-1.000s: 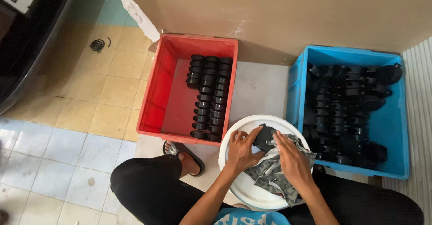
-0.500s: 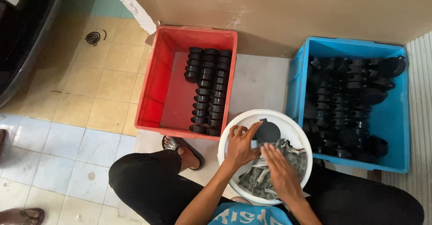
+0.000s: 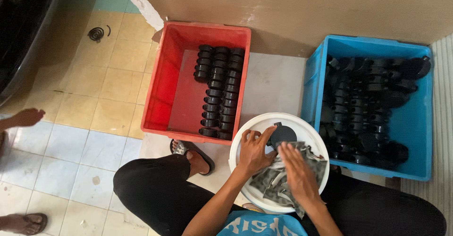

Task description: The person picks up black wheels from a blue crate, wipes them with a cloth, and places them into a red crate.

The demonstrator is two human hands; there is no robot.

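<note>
Over the white bucket (image 3: 245, 170), the left hand (image 3: 254, 151) curls its fingers against the round black part (image 3: 282, 134) just to its right, while the right hand (image 3: 297, 174) presses flat and open on the grey cloth (image 3: 273, 184) below it.

Bare forearms, black trousers (image 3: 155, 189), blue printed shirt (image 3: 264, 224), dark sandal (image 3: 191, 149).

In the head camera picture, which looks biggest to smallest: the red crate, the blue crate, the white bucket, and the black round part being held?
1. Blue crate and red crate: they look much alike, so I won't rank them.
2. White bucket, nearer the camera, so it may look larger than it is.
3. Black round part.
</note>
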